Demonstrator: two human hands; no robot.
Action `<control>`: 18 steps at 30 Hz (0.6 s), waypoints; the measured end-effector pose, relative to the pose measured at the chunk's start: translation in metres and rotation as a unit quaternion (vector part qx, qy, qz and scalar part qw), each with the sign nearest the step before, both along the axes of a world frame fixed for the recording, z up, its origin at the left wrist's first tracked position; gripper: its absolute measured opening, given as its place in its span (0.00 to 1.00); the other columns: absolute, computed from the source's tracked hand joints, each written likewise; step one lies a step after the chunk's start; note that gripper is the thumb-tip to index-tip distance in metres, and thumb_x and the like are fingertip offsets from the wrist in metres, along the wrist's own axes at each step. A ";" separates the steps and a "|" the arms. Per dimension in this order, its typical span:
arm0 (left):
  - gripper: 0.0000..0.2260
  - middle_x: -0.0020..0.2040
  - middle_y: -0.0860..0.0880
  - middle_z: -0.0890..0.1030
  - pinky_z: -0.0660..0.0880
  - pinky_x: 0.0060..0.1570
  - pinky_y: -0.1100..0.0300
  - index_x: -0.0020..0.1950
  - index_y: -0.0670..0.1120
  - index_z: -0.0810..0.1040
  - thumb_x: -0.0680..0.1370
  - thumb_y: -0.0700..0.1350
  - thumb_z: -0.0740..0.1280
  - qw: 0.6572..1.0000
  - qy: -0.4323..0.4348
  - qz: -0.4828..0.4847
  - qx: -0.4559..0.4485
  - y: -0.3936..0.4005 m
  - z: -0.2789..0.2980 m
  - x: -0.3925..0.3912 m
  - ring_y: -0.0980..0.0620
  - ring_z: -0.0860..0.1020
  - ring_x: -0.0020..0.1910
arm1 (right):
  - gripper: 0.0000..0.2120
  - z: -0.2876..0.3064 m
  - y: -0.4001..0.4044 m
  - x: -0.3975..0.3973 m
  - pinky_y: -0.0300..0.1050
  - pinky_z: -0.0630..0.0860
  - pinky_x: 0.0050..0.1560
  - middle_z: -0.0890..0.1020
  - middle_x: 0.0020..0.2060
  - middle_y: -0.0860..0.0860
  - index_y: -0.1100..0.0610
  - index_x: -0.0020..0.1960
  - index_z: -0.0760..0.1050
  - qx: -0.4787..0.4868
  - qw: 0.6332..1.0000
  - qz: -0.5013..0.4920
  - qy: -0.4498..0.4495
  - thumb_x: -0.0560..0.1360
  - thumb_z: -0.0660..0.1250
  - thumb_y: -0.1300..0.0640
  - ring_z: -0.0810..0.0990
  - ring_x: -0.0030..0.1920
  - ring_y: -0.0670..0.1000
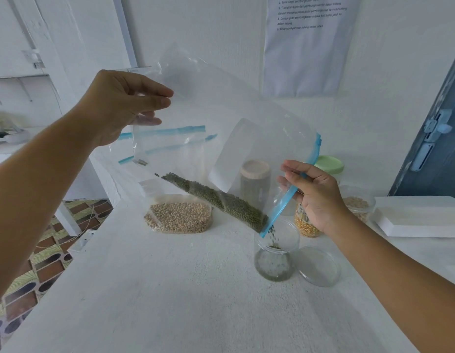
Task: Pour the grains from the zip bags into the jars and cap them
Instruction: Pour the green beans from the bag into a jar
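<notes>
Both hands [119,105] [315,197] pinching tilted zip bag [221,118], green grains [221,200] entering jar [274,261], fill level perhaps low

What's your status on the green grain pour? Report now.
Left hand pinches zip bag bottom high; right hand grips its blue zipper. Green grains streaming into open jar. Lid beside jar, nothing obstructing.

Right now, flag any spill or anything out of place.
Nothing stands out. The green grains fall from the zip bag into the open jar; its lid lies beside it.
</notes>
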State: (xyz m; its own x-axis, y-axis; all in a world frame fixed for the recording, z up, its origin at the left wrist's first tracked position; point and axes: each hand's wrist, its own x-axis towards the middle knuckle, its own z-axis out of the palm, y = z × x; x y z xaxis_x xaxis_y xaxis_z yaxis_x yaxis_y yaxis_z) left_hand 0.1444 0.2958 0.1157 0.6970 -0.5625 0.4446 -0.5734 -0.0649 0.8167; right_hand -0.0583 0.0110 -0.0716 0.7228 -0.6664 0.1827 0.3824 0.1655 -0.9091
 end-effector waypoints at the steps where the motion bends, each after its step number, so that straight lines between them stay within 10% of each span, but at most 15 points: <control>1: 0.10 0.56 0.36 0.83 0.85 0.52 0.50 0.50 0.51 0.89 0.70 0.43 0.79 1.000 -0.001 -0.001 0.000 -0.001 0.000 0.000 0.48 0.78 0.39 | 0.11 0.000 0.000 0.000 0.49 0.83 0.59 0.88 0.53 0.52 0.55 0.54 0.85 -0.001 1.000 -0.001 0.001 0.78 0.70 0.68 0.87 0.56 0.58; 18: 0.09 0.54 0.38 0.84 0.85 0.50 0.53 0.48 0.52 0.90 0.70 0.42 0.79 1.000 -0.004 0.002 -0.005 -0.003 0.003 0.002 0.51 0.79 0.37 | 0.11 0.001 -0.002 0.002 0.48 0.83 0.59 0.88 0.52 0.52 0.57 0.55 0.85 0.005 1.000 0.001 -0.008 0.78 0.70 0.69 0.87 0.55 0.57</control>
